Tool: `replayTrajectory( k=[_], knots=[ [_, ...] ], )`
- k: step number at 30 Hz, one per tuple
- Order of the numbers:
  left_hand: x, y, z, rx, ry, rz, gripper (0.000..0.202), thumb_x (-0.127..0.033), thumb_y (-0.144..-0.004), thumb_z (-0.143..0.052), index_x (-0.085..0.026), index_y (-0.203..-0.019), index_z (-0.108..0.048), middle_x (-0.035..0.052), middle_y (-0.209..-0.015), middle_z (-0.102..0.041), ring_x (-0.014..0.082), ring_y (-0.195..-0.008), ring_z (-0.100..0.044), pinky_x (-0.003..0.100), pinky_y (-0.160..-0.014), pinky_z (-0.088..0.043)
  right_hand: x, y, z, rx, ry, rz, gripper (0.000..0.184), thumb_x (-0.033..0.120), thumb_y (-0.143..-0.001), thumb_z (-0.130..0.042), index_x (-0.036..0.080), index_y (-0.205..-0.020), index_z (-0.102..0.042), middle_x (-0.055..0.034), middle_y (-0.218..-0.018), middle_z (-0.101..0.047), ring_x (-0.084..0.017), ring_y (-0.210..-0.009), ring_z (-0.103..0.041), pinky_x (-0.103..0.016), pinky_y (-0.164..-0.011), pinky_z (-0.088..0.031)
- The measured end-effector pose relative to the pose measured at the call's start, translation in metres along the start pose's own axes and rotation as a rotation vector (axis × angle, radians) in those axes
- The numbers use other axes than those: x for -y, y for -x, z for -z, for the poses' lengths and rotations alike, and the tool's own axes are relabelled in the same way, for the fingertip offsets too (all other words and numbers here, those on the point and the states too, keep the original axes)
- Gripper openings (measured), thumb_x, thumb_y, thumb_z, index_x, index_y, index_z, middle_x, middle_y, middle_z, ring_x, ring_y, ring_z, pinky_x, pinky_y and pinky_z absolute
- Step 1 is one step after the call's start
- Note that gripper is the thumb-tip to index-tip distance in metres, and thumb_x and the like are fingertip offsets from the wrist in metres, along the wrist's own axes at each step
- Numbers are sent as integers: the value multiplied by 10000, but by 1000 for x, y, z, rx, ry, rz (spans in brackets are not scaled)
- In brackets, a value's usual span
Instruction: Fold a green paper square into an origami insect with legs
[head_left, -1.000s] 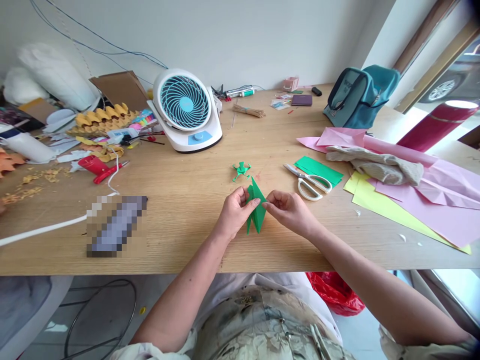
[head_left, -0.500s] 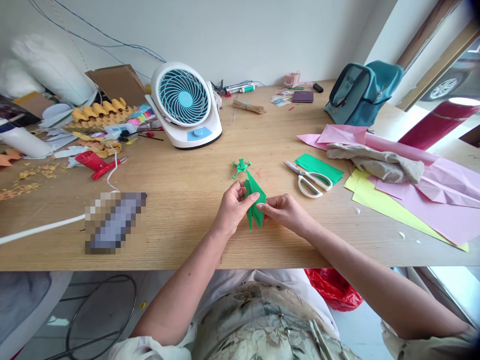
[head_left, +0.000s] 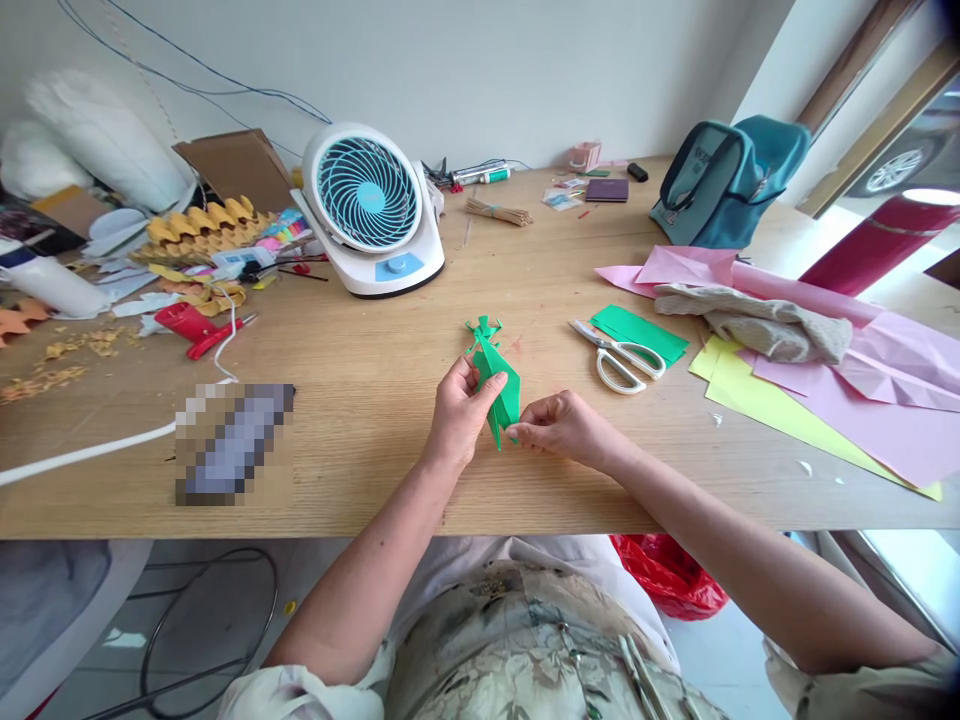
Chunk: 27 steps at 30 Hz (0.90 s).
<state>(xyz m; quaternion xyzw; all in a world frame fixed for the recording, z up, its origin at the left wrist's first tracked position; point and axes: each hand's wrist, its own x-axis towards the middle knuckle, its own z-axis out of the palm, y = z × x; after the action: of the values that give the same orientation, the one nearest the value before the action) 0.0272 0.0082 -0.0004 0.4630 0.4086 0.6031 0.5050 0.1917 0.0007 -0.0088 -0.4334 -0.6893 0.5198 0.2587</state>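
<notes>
Between my hands, just above the table, is a folded green origami paper [head_left: 506, 388], pointed at its far end and split into narrow points at its near end. My left hand [head_left: 459, 410] grips its left side, thumb on top and fingers behind. The thumb and fingers of my right hand [head_left: 561, 428] pinch the lower right point. Right behind the paper's far tip lies a small green origami frog [head_left: 482, 328] on the table, partly covered by that tip. White-handled scissors [head_left: 619, 358] rest to the right, partly over flat green paper sheets [head_left: 637, 332].
A white fan [head_left: 369, 210] stands at the back left, near orange paper scraps and a red glue gun [head_left: 196, 328]. Pink paper [head_left: 885, 400], yellow paper [head_left: 739, 395], grey gloves [head_left: 757, 320], a teal bag [head_left: 724, 185] and a red bottle [head_left: 874, 245] occupy the right. A blurred item [head_left: 234, 445] lies left.
The folded paper has shifted slightly left, its tip now overlapping the frog. My right hand has slid from the paper's right side down to its lower point.
</notes>
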Motion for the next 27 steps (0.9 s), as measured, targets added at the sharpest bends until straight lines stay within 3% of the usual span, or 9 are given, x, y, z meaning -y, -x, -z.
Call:
replayTrajectory(
  k=[3, 7, 14, 20, 27],
  knots=[
    [2, -1, 1, -46, -31, -7, 321, -366, -711, -794, -185, -809, -548, -37, -712, -546, 94, -645, -496, 206, -603, -422, 3, 2, -1, 24, 10, 78, 424, 544, -825, -642, 171, -631, -592, 25, -572, -530, -103, -533, -436, -247, -506, -325],
    [5, -1, 0, -53, -38, -15, 305, -334, -711, -787, -180, -834, -555, -24, -764, -578, 103, -705, -526, 207, -662, -450, 3, 2, -5, -57, 101, 112, 386, 461, -797, -668, 179, -586, -509, 53, -547, -430, -81, -525, -346, -234, -483, -256],
    [-2, 2, -2, 0, 23, 83, 282, -301, -695, -782, -179, -810, -555, -23, -782, -589, 99, -703, -530, 211, -669, -464, 0, 1, -5, -39, 140, 50, 363, 437, -810, -645, 160, -585, -584, 49, -508, -458, -79, -491, -356, -238, -474, -242],
    [1, 2, -1, 69, -20, 65, 282, -338, -707, -799, -173, -813, -596, -17, -760, -587, 109, -688, -518, 225, -650, -449, -1, 0, 0, 10, 18, 84, 415, 540, -825, -646, 157, -673, -601, 37, -571, -502, -88, -528, -397, -228, -484, -284],
    [4, 4, 0, 168, -122, 73, 306, -388, -718, -804, -168, -778, -600, -23, -734, -593, 107, -676, -510, 220, -647, -436, -4, -3, 1, -103, -32, 68, 544, 648, -859, -566, 162, -615, -572, 0, -538, -573, -101, -498, -461, -236, -496, -332]
  ],
)
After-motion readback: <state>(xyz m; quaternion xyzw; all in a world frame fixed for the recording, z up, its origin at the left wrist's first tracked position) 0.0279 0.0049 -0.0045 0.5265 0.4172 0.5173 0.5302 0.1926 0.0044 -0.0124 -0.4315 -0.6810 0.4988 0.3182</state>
